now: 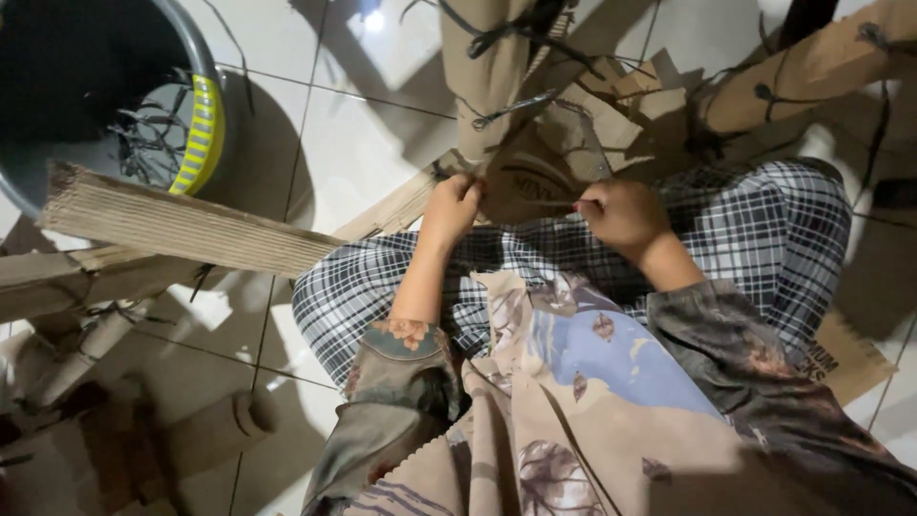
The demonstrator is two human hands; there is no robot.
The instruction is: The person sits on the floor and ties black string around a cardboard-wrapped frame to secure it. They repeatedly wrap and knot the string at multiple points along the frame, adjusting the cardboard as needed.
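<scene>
The fingers of the left hand [451, 205] are curled closed on the left edge of a folded brown cardboard piece [531, 182], and those of the right hand [621, 212] pinch its right edge. The cardboard piece rests on the checked lap [755, 239] of the seated person. Beyond the cardboard piece stand tied cardboard rolls [812, 72]. Left of it a long corrugated cardboard strip [181, 227] slants over the tiled floor [363, 143], and farther left stands a grey bucket [196, 57].

Head camera looks steeply down, close over lap and tiled floor [363, 143].
</scene>
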